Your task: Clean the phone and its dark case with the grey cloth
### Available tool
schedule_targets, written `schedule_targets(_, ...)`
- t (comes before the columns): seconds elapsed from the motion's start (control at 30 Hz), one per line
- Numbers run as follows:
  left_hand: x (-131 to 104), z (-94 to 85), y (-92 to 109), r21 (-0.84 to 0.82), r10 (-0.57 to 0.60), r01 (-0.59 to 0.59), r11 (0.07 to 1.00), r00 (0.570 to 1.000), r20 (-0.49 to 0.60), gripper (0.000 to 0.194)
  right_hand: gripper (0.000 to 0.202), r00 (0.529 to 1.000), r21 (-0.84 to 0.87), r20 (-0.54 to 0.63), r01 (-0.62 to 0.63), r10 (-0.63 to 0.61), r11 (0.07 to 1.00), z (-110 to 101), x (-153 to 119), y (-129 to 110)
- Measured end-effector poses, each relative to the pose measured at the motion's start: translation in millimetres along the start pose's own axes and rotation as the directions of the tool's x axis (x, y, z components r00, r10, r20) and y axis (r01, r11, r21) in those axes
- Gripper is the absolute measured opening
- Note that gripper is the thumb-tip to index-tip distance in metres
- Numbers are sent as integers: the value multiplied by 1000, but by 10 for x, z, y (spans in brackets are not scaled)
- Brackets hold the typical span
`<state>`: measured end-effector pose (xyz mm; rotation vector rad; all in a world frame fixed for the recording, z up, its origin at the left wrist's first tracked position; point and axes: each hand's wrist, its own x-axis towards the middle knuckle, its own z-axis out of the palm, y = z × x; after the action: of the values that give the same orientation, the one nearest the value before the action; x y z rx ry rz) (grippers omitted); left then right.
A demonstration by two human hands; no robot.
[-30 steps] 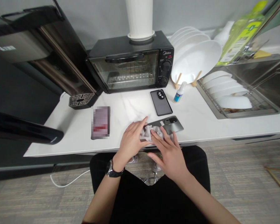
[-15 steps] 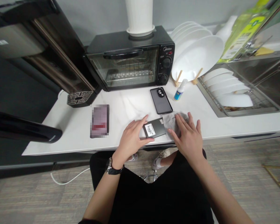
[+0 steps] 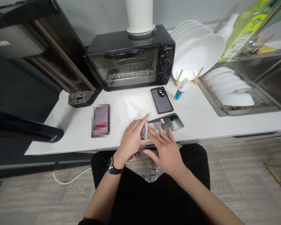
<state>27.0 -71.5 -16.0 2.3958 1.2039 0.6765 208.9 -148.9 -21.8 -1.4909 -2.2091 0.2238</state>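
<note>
A dark grey smartphone (image 3: 177,124) lies back up on the white counter, its camera bump to the right. My left hand (image 3: 131,135) holds the phone's left end, thumb on the near side and fingers on the far side. Under the fingers of my right hand (image 3: 166,152) a light grey cloth (image 3: 144,131) is pressed onto the left part of the phone, hiding most of its label. Just behind the phone lies a dark, see-through phone case (image 3: 163,104). A small spray bottle (image 3: 179,93) with a blue label stands upright beside the case.
To the left lies a pixelated flat packet (image 3: 101,122). Behind stand a black toaster oven (image 3: 131,70), a drink dispenser (image 3: 81,99) and white plates (image 3: 199,56) in a wooden rack. A sink (image 3: 221,109) with stacked bowls is at the right. The counter's front edge is close.
My right hand has slid left with the cloth, from the phone's camera end to its labelled end, uncovering the cameras. My left hand stays at the phone's left end.
</note>
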Motion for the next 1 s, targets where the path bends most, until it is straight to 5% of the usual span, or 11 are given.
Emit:
schedule_targets(0.23, 16, 18, 8, -4, 27, -27, 1000, 999, -23, 103, 62, 993, -146, -79, -97, 86, 984, -206, -366, 507)
schedule_targets(0.47, 24, -2, 63, 10, -7, 7, 1000, 1000, -19, 97, 65, 949, -191, -235, -257, 210, 947, -207, -140, 725)
schedule_targets(0.63, 19, 13, 50, -4, -17, 17, 1000, 1000, -14, 98, 72, 947, -154, -244, -252, 210, 955, -93, 113, 624)
schedule_targets(0.77, 6, 28, 6, -7, 11, -11, 1000, 1000, -29, 92, 74, 985, -79, -143, -109, 97, 991, 19, 250, 325)
schedule_targets(0.9, -2, 14, -3, 13, 33, -33, 999, 999, 0, 89, 81, 999, -6, -43, 14, -15, 1000, 65, 214, 51)
schedule_targets(1.0, 0, 0, 17, 23, 30, -30, 999, 1000, 8, 89, 77, 999, 1, -11, 49, -49, 999, -1, 60, 57)
